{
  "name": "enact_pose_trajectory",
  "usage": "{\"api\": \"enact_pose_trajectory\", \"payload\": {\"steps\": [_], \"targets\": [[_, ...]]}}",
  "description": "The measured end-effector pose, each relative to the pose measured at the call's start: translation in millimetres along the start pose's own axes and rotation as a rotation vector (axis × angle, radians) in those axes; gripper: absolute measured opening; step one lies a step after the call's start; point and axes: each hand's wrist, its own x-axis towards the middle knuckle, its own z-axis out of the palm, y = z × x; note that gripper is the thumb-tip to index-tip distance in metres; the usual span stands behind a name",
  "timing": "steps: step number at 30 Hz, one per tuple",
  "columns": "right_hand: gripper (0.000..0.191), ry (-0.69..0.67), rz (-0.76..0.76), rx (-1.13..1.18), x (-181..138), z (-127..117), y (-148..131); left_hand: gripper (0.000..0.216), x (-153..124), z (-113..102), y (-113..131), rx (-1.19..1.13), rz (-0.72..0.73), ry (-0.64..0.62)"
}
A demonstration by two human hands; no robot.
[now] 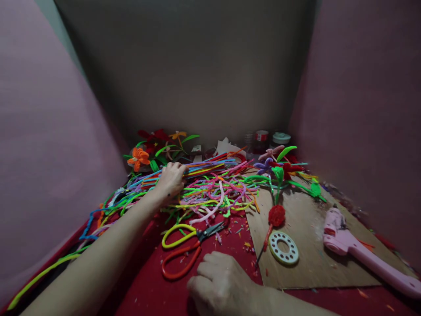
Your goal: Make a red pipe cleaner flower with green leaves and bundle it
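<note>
My left hand (pixel 171 180) reaches into a heap of colourful pipe cleaners (pixel 210 188), its fingers curled over a straight bundle of them at the back. The fingertips are partly hidden behind the hand. Close to me, my right hand (pixel 223 281) rests on the red cloth (pixel 148 285) with its fingers folded in, and nothing shows in it. Between the hands lie scissors (pixel 197 237) with one yellow and one red handle, blades slightly apart. Right of them, a red pipe-cleaner flower head (pixel 276 215) on a stem lies beside a white ring with holes (pixel 298 248).
A pink glue gun (pixel 355 250) lies on a brown board (pixel 315 272) at the right. Finished pipe-cleaner flowers stand at the back left, like the orange one (pixel 138 159), and more, such as a purple one (pixel 265 166), lie on the right. Jars (pixel 280 138) stand by the back wall.
</note>
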Motion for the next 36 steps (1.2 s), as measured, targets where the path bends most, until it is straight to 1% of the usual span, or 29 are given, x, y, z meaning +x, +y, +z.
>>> {"api": "enact_pose_trajectory", "payload": {"steps": [6,9,11,13,15,17,19,21,23,24,26,29,31,33,36], "targets": [[0.017,0.104,-0.01,0.035,-1,5,3,0.021,19,4,-17,-0.04,-0.055,0.042],[0.024,0.135,-0.012,0.051,1,3,4,0.019,32,6,-29,-0.09,-0.1,0.06],[0.029,0.15,-0.02,0.049,2,2,4,0.019,39,7,-35,-0.106,-0.147,0.095],[0.034,0.167,-0.036,0.027,4,2,4,0.019,44,7,-37,-0.114,-0.2,0.136],[0.039,0.197,-0.05,-0.002,5,3,4,0.019,47,5,-34,-0.142,-0.243,0.151],[0.041,0.23,-0.05,-0.024,6,5,5,0.022,48,1,-28,-0.205,-0.254,0.124],[0.042,0.254,-0.033,-0.033,6,7,5,0.026,48,-5,-18,-0.292,-0.215,0.065],[0.043,0.258,-0.017,-0.025,5,9,6,0.029,44,-10,-7,-0.383,-0.122,-0.022],[0.043,0.257,-0.006,-0.01,4,10,6,0.027,39,-12,3,-0.458,-0.014,-0.159],[0.043,0.254,0.001,-0.006,3,11,6,0.024,36,-10,7,-0.479,0.031,-0.22],[0.041,0.241,0.007,-0.007,2,12,5,0.018,30,-4,14,-0.49,0.087,-0.289],[0.04,0.225,0.004,-0.011,2,10,4,0.012,23,9,21,-0.472,0.112,-0.299],[0.04,0.221,-0.005,-0.016,3,9,4,0.01,21,14,22,-0.466,0.108,-0.29],[0.039,0.226,-0.015,-0.018,4,8,5,0.008,21,13,21,-0.472,0.084,-0.28],[0.037,0.235,-0.024,-0.015,5,9,6,0.008,24,2,13,-0.5,0.006,-0.271]]}}
